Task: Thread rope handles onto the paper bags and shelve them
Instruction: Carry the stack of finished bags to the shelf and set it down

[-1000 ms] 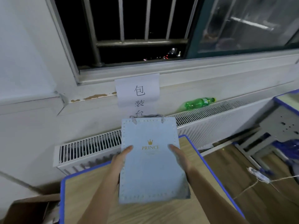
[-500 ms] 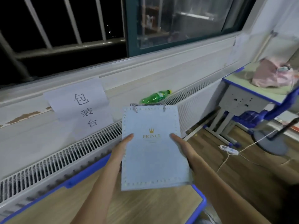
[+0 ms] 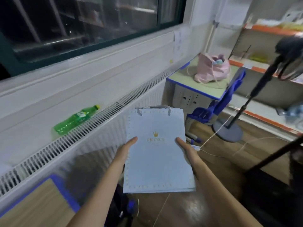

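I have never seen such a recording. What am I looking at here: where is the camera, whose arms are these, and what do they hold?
There is no machine here. A person wears a wide-angle camera on the head, and it looks forward and down, so you see that person's own arms. The left hand and the right hand hold a flat pale blue paper bag by its two sides, thumbs on top. It carries a gold crown and the word PRINCE, and grey rope handles show at its top edge. A green plastic bottle lies on the radiator grille under the window. A pink bag sits on a blue-edged desk. Orange-edged shelves stand at the right.
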A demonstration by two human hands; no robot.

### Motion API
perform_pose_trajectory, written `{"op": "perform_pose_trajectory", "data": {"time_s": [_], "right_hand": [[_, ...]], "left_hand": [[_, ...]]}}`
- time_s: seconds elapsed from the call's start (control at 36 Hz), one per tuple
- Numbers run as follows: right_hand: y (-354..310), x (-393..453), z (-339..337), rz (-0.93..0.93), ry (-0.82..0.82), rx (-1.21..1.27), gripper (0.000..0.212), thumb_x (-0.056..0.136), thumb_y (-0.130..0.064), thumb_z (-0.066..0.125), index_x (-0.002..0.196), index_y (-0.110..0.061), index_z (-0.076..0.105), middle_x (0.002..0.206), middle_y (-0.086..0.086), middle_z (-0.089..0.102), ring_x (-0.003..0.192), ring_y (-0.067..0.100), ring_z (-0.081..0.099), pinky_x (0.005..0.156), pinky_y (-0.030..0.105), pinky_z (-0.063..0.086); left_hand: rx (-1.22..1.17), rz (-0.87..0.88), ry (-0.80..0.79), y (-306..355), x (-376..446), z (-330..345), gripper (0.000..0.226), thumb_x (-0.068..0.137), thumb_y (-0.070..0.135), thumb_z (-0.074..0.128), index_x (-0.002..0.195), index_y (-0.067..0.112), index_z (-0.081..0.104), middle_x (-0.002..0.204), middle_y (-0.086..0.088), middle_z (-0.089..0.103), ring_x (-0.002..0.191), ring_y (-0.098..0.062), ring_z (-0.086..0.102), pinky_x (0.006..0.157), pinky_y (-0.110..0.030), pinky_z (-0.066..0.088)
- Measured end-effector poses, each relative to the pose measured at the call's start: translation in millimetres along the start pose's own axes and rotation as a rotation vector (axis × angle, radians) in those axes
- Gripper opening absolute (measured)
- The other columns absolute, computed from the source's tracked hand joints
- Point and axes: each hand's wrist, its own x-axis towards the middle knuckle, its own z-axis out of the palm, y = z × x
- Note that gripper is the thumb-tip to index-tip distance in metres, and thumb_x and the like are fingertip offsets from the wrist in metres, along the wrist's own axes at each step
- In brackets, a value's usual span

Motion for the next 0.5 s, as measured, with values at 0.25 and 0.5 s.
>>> {"op": "perform_pose_trajectory", "data": {"time_s": [0.25,0.5], "right_hand": [[-45,-27,-114,-0.07,0.242,0.113,0.048,0.076,-0.034,0.064,0.111,-0.001,0.064,0.106,0.019,0.069,0.087,0.034,0.068,0.082,0.042,0.053],[-36,-64,-191,-0.253,0.495,0.348,0.02,0.098,-0.02,0.044,0.097,-0.011,0.062,0.074,-0.002,0.073,0.063,0.014,0.07,0.049,0.022,0.053]], "left_hand": [[0.076,-0.114,-0.271,12,40,145,0.036,0.086,0.037,0.064,0.118,0.021,0.06,0.106,0.009,0.066,0.093,-0.012,0.063,0.086,-0.028,0.048],[0.178,-0.302,-0.574,-5,80,244,0.07,0.056,0.038,0.083,0.117,0.009,0.066,0.119,-0.016,0.065,0.108,-0.036,0.063,0.102,-0.054,0.042]]}}
